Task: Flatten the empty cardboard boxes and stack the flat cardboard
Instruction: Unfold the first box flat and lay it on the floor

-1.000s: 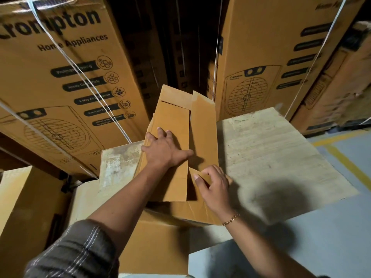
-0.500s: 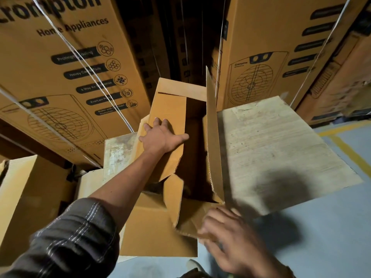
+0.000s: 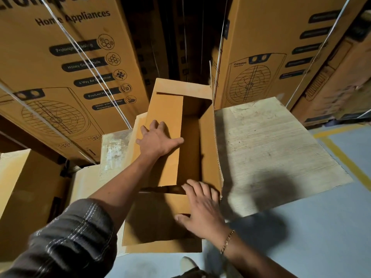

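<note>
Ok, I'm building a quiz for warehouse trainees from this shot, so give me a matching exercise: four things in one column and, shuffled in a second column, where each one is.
Things
1. left hand
2. right hand
3. pale flat sheet
4. bracelet

Places
A. worn just behind the right hand
B. beside the open box, on its right
C. fingers straight, flat on the box's left flap
D. fingers spread on the box's near flap

Pairs: 1-C, 2-D, 3-B, 4-A
</note>
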